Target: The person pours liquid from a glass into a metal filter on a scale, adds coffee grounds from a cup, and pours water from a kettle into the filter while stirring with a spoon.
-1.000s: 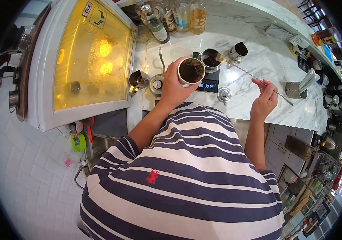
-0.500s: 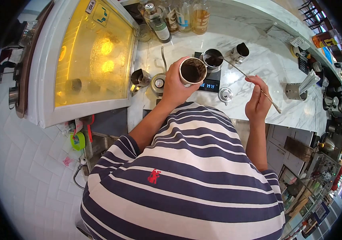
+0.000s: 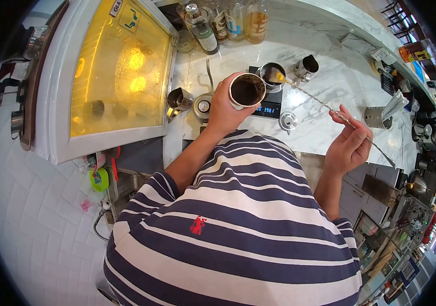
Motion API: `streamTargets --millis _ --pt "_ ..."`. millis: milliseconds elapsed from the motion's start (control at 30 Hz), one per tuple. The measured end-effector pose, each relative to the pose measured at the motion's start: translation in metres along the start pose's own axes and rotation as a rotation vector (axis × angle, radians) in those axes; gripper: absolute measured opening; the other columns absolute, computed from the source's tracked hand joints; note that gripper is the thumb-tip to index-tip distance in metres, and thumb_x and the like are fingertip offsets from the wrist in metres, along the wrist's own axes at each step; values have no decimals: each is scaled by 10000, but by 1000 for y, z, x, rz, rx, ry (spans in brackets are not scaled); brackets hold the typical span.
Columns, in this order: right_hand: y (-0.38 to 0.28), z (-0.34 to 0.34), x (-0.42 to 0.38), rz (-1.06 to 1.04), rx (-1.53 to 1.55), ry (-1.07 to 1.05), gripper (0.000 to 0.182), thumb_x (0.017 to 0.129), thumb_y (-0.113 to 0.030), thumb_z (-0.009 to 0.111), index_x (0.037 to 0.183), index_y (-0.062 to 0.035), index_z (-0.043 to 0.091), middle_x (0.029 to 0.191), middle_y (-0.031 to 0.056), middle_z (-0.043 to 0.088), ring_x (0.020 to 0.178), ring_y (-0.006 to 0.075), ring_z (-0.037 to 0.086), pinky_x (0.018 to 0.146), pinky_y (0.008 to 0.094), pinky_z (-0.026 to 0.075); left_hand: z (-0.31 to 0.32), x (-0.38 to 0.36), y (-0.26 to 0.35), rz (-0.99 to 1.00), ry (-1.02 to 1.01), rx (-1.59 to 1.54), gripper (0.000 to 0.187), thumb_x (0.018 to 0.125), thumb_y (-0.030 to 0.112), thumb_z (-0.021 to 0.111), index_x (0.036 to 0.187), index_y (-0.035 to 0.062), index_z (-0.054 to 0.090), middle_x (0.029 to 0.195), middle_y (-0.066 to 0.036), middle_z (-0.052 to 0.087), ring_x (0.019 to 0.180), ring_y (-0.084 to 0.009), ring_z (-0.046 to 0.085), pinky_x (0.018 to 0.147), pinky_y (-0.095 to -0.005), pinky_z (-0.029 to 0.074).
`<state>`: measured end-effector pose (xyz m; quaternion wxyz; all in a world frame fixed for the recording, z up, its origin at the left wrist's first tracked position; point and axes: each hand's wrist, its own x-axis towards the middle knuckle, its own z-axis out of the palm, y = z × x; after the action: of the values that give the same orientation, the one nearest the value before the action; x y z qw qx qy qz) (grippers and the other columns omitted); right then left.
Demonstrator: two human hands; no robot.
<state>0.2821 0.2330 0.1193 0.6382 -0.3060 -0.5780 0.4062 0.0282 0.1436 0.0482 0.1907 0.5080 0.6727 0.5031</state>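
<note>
Over a marbled desk (image 3: 340,76) beside a yellow-lit cabinet (image 3: 126,71), the left hand (image 3: 223,109) grips a cup (image 3: 236,105) partly hiding a scale (image 3: 267,109); the right hand (image 3: 349,145) holds a spoon (image 3: 305,92), its tip blurred.

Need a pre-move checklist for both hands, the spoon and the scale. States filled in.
1. Left hand gripping cup: ok.
2. Right hand holding long spoon by its shaft: ok.
3. Spoon bowl overlapping the metal container in view: ok.
4. Spoon clear of the container's rim: cannot tell.
5. Container on scale: ok.
6. Scale display lit: ok.
</note>
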Motion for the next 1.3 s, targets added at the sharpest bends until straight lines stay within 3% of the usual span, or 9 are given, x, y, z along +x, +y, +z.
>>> streamTargets --millis 100,333,433,533,1233,1300 --pt "-8 2 -3 -67 48 -137 321 1136 -248 367 1096 19 539 907 214 724 873 321 753 1026 590 507 1 2 3 19 -5 -51 824 741 67 916 1424 22 457 1316 -146 657 1209 -226 651 1036 -352 515" --pt "-5 20 -16 -151 -56 -263 271 1130 -205 383 1085 4 548 894 192 726 806 278 753 1025 588 508 2 5 15 1 -8 -290 854 748 40 909 1441 18 411 1440 -155 570 1291 -226 590 1103 -354 475" --pt "-4 28 -17 -143 -5 -266 257 1125 -183 396 1071 11 555 877 191 727 825 285 754 1029 587 499 -1 6 22 -25 -17 -295 857 745 31 908 1443 16 410 1443 -160 566 1293 -229 589 1107 -357 473" --pt "-3 31 -16 -165 -1 -303 250 1120 -165 402 1067 20 562 860 196 726 833 296 750 1030 579 494 3 6 21 18 63 -300 809 719 76 925 1402 35 493 1307 -131 653 1195 -227 653 1024 -357 524" --pt "5 38 -18 -154 -20 -349 238 1111 -122 392 1070 15 583 877 189 731 844 296 748 999 557 516 7 7 17 78 50 -209 837 695 79 935 1402 39 488 1364 -152 626 1217 -260 648 1028 -365 519" --pt "5 38 -18 -141 3 -349 242 1112 -123 387 1073 15 581 881 191 732 851 297 749 1002 560 513 6 7 18 76 2 -194 839 723 27 905 1420 28 438 1442 -174 565 1273 -247 609 1076 -364 490"
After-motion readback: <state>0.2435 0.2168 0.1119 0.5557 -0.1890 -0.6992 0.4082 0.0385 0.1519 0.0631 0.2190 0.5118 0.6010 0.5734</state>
